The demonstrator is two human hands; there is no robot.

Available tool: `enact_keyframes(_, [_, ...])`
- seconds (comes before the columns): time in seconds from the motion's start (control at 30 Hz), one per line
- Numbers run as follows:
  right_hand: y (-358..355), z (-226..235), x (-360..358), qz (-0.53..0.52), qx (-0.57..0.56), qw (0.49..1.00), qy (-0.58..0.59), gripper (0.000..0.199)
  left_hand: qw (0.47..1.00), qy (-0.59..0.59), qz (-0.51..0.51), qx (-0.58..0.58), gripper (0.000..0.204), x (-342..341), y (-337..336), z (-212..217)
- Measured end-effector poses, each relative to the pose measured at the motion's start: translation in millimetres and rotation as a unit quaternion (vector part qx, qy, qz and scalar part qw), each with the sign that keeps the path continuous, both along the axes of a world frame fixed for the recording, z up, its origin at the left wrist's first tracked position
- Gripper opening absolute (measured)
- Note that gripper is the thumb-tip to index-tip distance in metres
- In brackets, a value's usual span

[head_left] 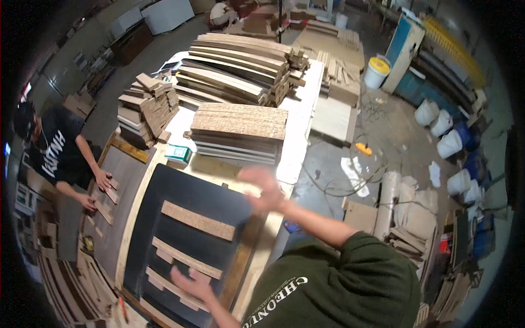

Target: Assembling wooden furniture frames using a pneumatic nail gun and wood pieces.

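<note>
Head view: left hand (pixel 188 283) lies flat, open on strips (pixel 186 258) at 7 o'clock. Right hand (pixel 261 188), open and empty, hovers blurred; a careless swipe could knock the top strip (pixel 198 220) askew.

The left hand (pixel 191 283) is low and flat, palm down, fingers spread wide. The right hand (pixel 261 188) is lifted up higher, open and blurry. The right arm is bare up to a green sleeve and stretches forward.
</note>
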State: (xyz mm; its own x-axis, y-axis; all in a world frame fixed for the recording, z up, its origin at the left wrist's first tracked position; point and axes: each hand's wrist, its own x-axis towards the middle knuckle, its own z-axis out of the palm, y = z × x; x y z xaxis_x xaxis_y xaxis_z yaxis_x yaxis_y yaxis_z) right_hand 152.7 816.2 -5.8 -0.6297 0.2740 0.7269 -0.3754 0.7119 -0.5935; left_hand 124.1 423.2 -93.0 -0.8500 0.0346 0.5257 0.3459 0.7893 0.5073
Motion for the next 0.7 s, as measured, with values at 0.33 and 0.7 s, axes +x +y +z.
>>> enact_keyframes(0.33, [278.5, 36.2, -166.4, -0.170, 0.127, 0.937, -0.277, 0.044, 0.929, -0.214, -0.176, -0.245, 0.066, 10.5, 303.2, -16.0])
enact_keyframes(0.7, [299.3, 59.7, -244.4, -0.051, 0.037, 0.839, -0.540, 0.049, 0.955, -0.158, -0.126, -0.217, 0.059, 9.2, 300.6, -9.2])
